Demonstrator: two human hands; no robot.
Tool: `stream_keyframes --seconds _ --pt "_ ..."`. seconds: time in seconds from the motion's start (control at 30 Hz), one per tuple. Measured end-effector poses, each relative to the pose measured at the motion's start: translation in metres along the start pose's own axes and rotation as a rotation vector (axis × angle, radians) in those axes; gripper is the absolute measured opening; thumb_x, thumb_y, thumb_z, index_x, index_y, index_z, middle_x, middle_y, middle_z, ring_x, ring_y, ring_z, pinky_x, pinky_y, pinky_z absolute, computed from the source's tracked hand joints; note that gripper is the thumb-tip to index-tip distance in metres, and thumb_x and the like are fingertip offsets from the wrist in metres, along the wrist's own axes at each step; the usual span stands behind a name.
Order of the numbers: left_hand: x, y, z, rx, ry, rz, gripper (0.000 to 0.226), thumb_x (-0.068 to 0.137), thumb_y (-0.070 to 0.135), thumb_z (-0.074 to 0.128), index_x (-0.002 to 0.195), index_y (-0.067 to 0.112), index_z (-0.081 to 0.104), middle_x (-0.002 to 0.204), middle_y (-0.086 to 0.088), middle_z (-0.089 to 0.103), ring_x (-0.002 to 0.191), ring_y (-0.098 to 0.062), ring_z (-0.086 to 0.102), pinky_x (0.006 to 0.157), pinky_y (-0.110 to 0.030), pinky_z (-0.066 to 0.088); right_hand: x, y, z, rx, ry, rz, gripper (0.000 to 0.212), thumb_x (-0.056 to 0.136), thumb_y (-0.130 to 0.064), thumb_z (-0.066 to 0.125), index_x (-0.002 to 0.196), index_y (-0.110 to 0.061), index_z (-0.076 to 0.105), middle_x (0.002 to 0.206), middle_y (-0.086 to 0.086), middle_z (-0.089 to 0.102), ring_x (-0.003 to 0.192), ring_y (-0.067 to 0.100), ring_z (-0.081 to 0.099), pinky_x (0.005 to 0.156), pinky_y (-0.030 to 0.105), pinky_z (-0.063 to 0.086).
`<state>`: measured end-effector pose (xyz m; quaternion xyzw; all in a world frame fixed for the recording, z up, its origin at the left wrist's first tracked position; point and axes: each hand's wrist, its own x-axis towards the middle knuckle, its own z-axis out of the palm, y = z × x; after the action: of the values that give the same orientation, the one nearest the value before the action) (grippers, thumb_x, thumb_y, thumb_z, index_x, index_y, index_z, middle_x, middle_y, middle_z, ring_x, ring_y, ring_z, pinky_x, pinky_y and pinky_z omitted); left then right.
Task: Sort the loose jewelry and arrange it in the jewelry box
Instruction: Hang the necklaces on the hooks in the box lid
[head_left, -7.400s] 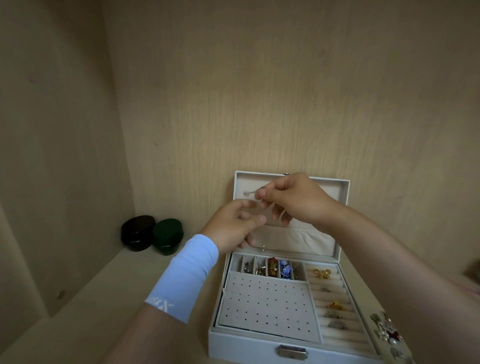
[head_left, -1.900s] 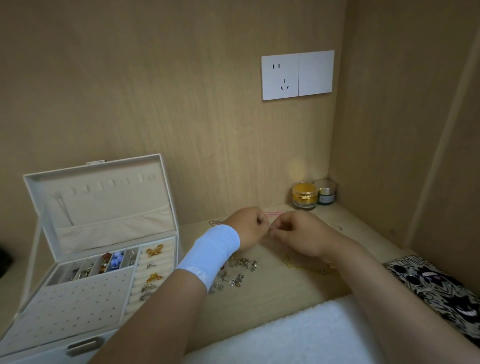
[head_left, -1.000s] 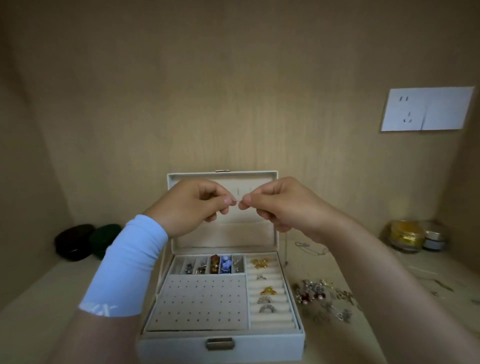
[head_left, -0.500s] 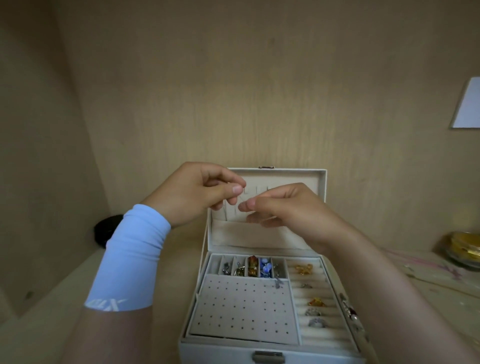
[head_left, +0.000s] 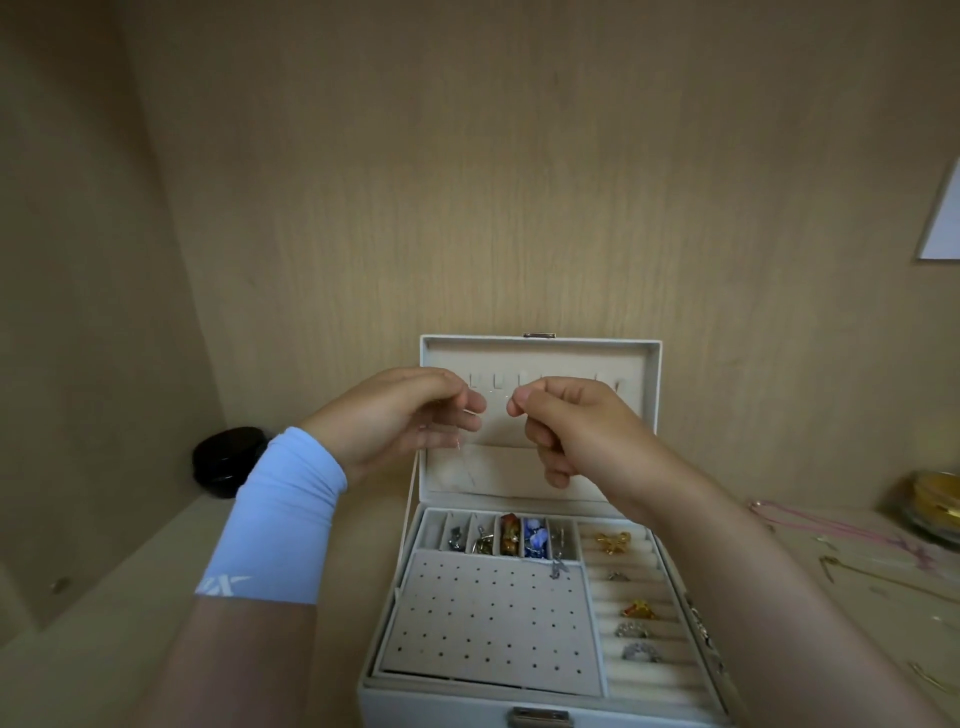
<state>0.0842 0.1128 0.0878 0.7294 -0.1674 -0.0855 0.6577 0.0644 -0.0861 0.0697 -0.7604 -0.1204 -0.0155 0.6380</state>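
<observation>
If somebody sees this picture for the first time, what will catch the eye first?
The left hand and right hand are raised before the open lid of the white jewelry box, fingers pinching a barely visible fine strand between them. Below, the colourful pieces in the small back compartments and the rings in the right-hand rolls stand out.

One open jewelry box (head_left: 540, 709) stands at 6 o'clock. Its rolls carry five rings (head_left: 640, 609), two gold and three silvery. Its back row has six small compartments (head_left: 432, 530), with one perforated panel (head_left: 483, 623) in front. Two hands, the left hand (head_left: 405, 415) and the right hand (head_left: 576, 426), pinch one thin chain (head_left: 470, 412). One dark round case (head_left: 228, 460) sits at 9 o'clock and one gold jar (head_left: 935, 501) at 3 o'clock.
</observation>
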Motion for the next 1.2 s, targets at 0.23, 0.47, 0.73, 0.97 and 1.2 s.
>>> stream_keyframes --seconds 0.23,0.47,0.73,0.97,1.2 --pt "0.017 -0.012 -0.001 0.104 0.324 -0.033 0.020 0.095 0.012 0.053 0.078 0.007 0.063 0.061 -0.006 0.049 0.046 -0.018 0.045 0.057 -0.031 0.054 0.024 0.006 0.013 -0.160 0.283 -0.114 0.017 0.093 -0.028 0.070 0.081 -0.018 0.076 0.055 -0.012 0.057 0.048 0.003 0.050 0.054 0.023 0.041" --pt "0.030 -0.030 0.007 0.475 0.660 0.146 0.029 0.092 0.038 0.062 0.074 0.017 0.072 0.070 0.007 0.068 0.066 -0.011 0.062 0.061 -0.020 0.043 0.059 0.004 0.035 -0.408 0.582 -0.259 0.013 0.085 -0.027 0.076 0.073 -0.022 0.076 0.066 -0.013 0.068 0.070 -0.004 0.062 0.062 0.002 0.038" --pt "0.034 -0.035 0.012 0.660 0.732 0.129 0.042 0.090 0.033 0.060 0.064 0.000 0.063 0.065 -0.014 0.064 0.063 -0.028 0.060 0.058 -0.027 0.047 0.067 0.015 0.051 -0.486 0.733 -0.203 0.014 0.083 -0.033 0.075 0.074 -0.023 0.073 0.068 -0.011 0.068 0.071 0.010 0.065 0.061 0.023 0.046" --pt "0.034 -0.030 0.007 0.776 0.557 0.002 0.038 0.088 0.033 0.060 0.068 0.002 0.068 0.067 -0.009 0.070 0.067 -0.027 0.067 0.068 -0.033 0.057 0.059 0.016 0.045 -0.656 0.577 -0.095 0.009 0.081 -0.022 0.072 0.072 -0.022 0.071 0.077 -0.007 0.070 0.075 0.013 0.066 0.065 0.028 0.054" --pt "0.022 -0.012 0.011 0.347 0.144 -0.111 0.024 0.098 0.018 0.054 0.082 0.007 0.067 0.070 -0.006 0.064 0.053 -0.016 0.055 0.057 -0.029 0.056 0.028 0.017 0.041 -0.380 0.176 0.116 0.025 0.090 -0.023 0.062 0.085 0.000 0.072 0.072 0.017 0.069 0.058 0.020 0.060 0.056 0.036 0.054"
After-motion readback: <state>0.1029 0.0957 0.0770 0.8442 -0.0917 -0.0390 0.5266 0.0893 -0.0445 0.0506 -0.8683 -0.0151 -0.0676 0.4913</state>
